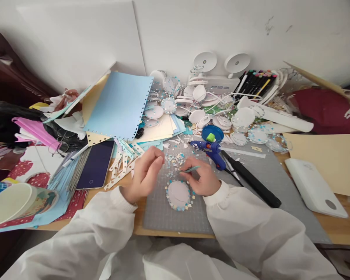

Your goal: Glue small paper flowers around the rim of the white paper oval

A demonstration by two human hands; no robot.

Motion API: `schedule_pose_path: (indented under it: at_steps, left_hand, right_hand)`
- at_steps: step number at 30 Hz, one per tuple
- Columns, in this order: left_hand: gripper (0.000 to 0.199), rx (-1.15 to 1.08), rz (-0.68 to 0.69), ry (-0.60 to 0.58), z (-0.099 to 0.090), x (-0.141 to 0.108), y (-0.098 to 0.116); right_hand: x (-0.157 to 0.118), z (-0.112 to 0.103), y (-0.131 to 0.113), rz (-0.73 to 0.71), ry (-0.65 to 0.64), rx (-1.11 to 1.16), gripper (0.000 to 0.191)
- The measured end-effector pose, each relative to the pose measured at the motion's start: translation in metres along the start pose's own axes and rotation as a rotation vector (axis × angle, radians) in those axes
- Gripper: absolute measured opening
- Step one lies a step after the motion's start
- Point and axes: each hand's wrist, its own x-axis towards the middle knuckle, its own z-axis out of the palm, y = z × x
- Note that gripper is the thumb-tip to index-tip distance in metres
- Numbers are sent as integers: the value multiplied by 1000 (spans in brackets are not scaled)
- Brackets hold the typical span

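Note:
My right hand [200, 177] is closed round slim teal tweezers [191, 169], whose dark tip points left over a scatter of tiny paper stars [175, 159]. Just below lies a white disc [179, 193] ringed with small blue, white and cream stars, flat on the grey cutting mat [175, 221]. My left hand [146, 173] is raised at the mat's left edge, thumb pressed against curled fingers; I cannot make out whether anything is pinched there. Neither hand touches the disc.
A blue glue gun [211, 151] and a black stick-like tool [251, 179] lie right of my hands. Behind are piled white discs [198, 93] and blue paper [119, 105]. A phone [95, 165], punched strips [124, 159] and a paper cup [14, 204] are left; a white device [315, 186] is right.

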Motion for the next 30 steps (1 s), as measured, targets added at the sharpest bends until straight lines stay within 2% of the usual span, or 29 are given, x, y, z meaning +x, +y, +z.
schedule_pose_path:
  at_steps: [4, 6, 11, 15, 19, 25, 27, 30]
  left_hand:
    - [30, -112, -116, -155, 14, 12, -21]
    - [30, -166, -187, -194, 16, 13, -24]
    - [32, -339, -281, -163, 15, 14, -23]
    - [31, -418, -341, -146, 16, 16, -23]
    - [30, -408, -358, -138, 16, 16, -25]
    - [29, -418, -370, -139, 17, 16, -24]
    - [28, -424, -381, -139, 17, 17, -23]
    - [28, -410, -392, -129, 18, 17, -22]
  right_hand:
    - [0, 0, 2, -57, -19, 43, 10]
    - [0, 1, 3, -58, -18, 72, 10]
    - [-2, 5, 4, 11, -4, 136, 10]
    - [-5, 8, 3, 12, 10, 130, 13]
    - [-3, 6, 0, 16, 122, 147, 14]
    - [3, 1, 1, 58, 397, 112, 18]
    - [4, 1, 4, 88, 423, 36, 17]
    - [3, 4, 7, 134, 372, -49, 13]
